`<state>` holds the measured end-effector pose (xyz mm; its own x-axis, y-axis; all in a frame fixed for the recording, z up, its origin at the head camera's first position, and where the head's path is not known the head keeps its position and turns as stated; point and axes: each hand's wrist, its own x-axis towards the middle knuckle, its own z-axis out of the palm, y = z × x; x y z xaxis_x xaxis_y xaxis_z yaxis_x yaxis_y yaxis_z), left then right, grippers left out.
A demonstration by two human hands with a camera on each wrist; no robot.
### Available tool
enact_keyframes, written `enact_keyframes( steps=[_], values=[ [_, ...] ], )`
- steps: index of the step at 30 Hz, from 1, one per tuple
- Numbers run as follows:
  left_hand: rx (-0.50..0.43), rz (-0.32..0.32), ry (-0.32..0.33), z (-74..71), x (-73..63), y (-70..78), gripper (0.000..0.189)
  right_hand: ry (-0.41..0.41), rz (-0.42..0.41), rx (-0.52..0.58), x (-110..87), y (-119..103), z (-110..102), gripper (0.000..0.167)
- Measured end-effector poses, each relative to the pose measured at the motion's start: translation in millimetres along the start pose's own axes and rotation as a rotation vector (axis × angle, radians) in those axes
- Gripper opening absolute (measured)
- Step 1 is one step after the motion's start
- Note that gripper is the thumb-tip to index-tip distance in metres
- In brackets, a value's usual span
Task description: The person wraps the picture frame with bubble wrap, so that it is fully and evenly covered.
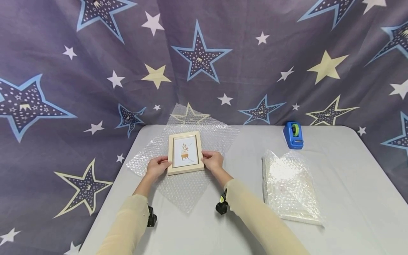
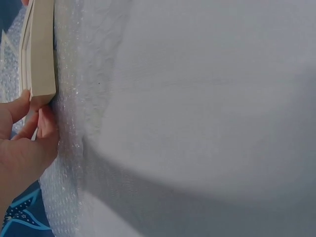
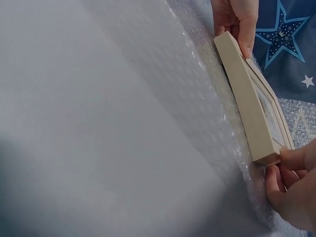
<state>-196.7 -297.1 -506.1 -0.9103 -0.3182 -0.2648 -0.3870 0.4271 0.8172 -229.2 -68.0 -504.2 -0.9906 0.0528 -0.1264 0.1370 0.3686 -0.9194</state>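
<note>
A light wooden picture frame (image 1: 170, 156) with a drawing of a potted plant lies face up over a sheet of bubble wrap (image 1: 188, 193). My left hand (image 1: 156, 167) pinches its left edge between thumb and fingers. On the opposite edge my right hand (image 1: 213, 161) pinches the frame the same way. In the left wrist view, the left hand (image 2: 29, 133) has its thumb on top of the frame's corner and its fingers below. The right wrist view shows both hands at the two ends of the frame (image 3: 247, 103).
A bubble-wrapped flat package (image 1: 291, 191) lies on the table's right side. Behind it stands a blue tape dispenser (image 1: 293, 136) with green tape. The bubble wrap's far corner rises against the star-patterned cloth (image 1: 242, 71) behind the white table (image 1: 242, 170).
</note>
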Motion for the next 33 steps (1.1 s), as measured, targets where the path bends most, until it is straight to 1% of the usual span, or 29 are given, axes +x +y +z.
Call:
enact_keyframes(
  steps=[4,6,9,13,14,17,20,21,24,28,30,33],
  values=[
    [0.01,0.005,0.027,1.9,-0.7,-0.8,0.043,-0.013,0.014,0.014,1.8,0.9,0.0,0.026],
    [0.01,0.01,0.038,3.1,-1.5,-0.8,0.043,-0.017,0.01,0.014,2.7,1.2,0.0,0.026],
    [0.017,0.033,0.05,4.7,-3.5,0.5,0.043,-0.04,-0.009,0.034,4.1,1.8,-0.7,0.028],
    [0.082,0.094,0.048,4.1,-8.6,3.9,0.043,-0.138,-0.043,0.054,7.9,3.8,-4.6,0.033],
    [0.109,0.11,0.046,3.0,-10.3,4.8,0.043,-0.164,-0.08,0.06,10.5,7.1,-5.3,0.033],
    [0.176,0.149,0.025,-2.8,-17.7,7.7,0.045,-0.245,-0.083,0.032,9.8,7.9,-10.9,0.035],
    [0.24,0.204,-0.004,-13.3,-27.8,9.0,0.046,-0.295,-0.067,-0.005,2.9,5.1,-18.3,0.034],
    [0.259,0.222,-0.018,-17.1,-31.3,8.8,0.046,-0.309,-0.032,-0.029,-1.9,0.9,-21.8,0.033],
    [0.331,0.308,-0.059,-28.5,-41.1,5.9,0.043,-0.336,-0.045,-0.078,-10.8,-2.3,-30.0,0.028],
    [0.413,0.444,-0.122,-39.5,-51.5,0.7,0.039,-0.372,-0.097,-0.134,-19.2,-4.3,-40.3,0.025],
    [0.448,0.51,-0.162,-43.6,-55.2,-2.1,0.041,-0.395,-0.134,-0.167,-22.4,-3.8,-44.6,0.025],
    [0.512,0.565,-0.221,-47.8,-59.6,-6.4,0.05,-0.437,-0.203,-0.235,-27.3,-1.6,-49.2,0.026]
  ],
)
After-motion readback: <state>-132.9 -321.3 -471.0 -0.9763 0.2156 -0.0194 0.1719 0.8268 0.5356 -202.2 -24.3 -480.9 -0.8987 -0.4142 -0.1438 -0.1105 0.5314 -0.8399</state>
